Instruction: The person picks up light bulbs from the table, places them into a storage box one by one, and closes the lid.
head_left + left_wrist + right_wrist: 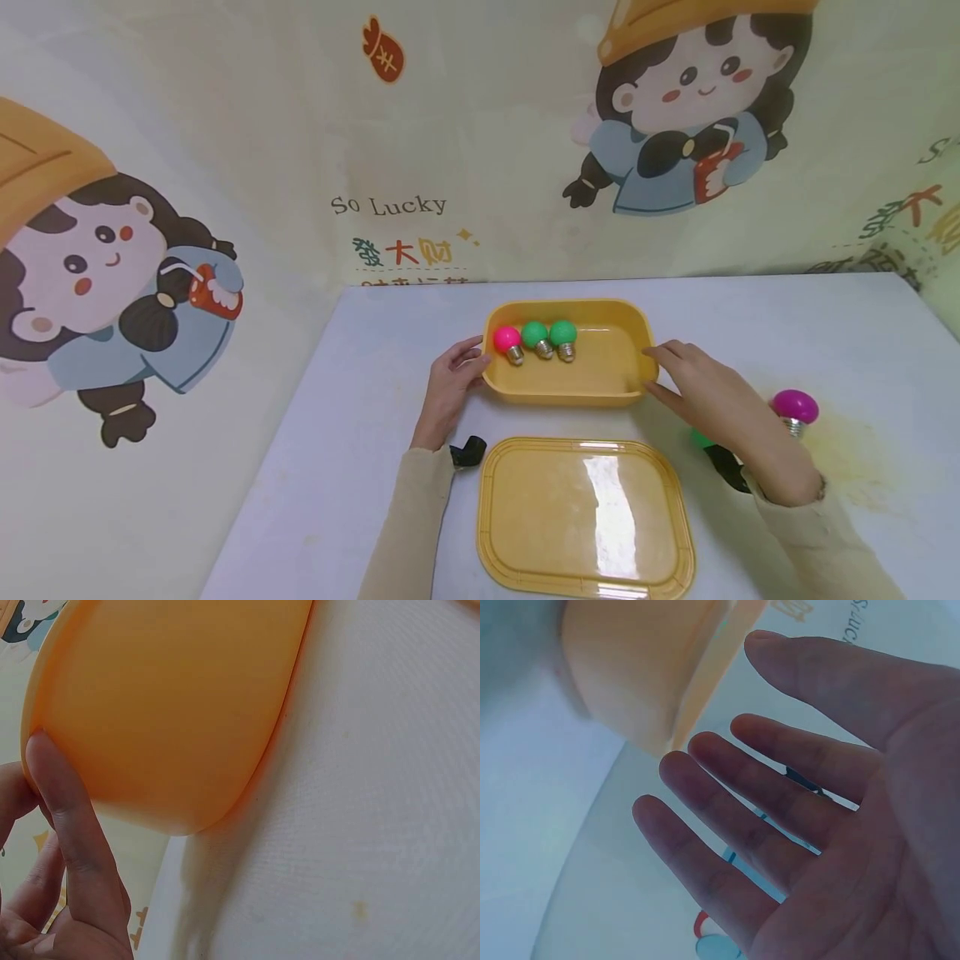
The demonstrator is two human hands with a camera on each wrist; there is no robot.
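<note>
A yellow plastic tub (pixel 607 371) stands toward the back of the table. At its left end lie a pink light bulb (pixel 507 337) and two green light bulbs (pixel 536 334), with silvery screw bases. My left hand (pixel 444 396) pinches the tub's left rim; the left wrist view shows the thumb (pixel 71 814) against the wall and other fingers behind the edge. At the right end, my right hand (pixel 708 392) reaches to the rim. Its fingers (pixel 739 821) are spread and fairly straight in the right wrist view, with the tub's wall beyond the fingertips.
A flat yellow lid (pixel 540 508) lies on the table in front of the tub. Right of my right hand is a magenta bulb (pixel 797 407). A green round thing (pixel 701 438) shows partly under that forearm. A printed cloth (pixel 510 167) hangs behind the table.
</note>
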